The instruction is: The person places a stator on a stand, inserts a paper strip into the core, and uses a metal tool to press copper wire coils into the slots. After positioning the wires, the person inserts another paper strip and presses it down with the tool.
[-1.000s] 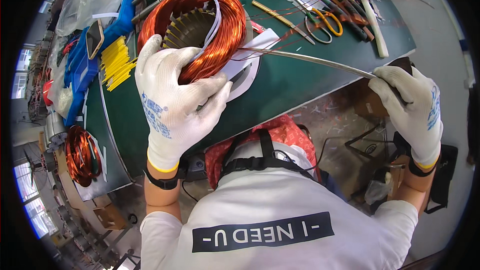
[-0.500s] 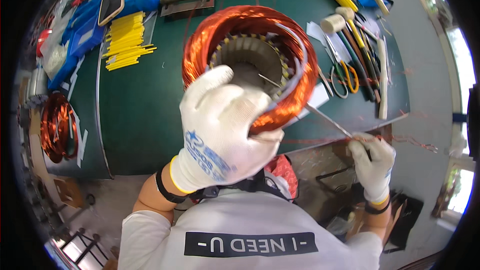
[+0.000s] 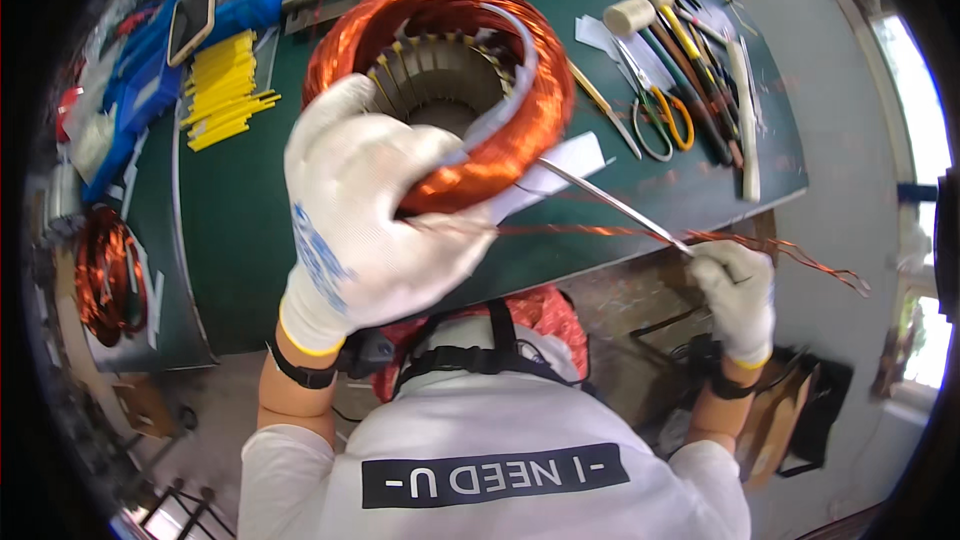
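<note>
My left hand, in a white glove with a yellow cuff, is closed on the near left side of a motor stator. Thick copper windings ring its slotted grey core, and a pale sleeve strip curves along their inner edge. In my gloved right hand, off the table's front edge, is a thin metal rod. The rod's far end reaches the stator's lower right side. Twisted copper wires run from my left fingers past my right hand; whether that hand grips them is unclear.
Scissors, a mallet and several long-handled tools lie at the right. Yellow strips, blue bins and a phone are at the left. A copper wire coil sits nearer.
The stator and my left hand have shifted left and away from me, though the whole view has shifted too. The gap between my hands has widened, and more of the rod shows.
</note>
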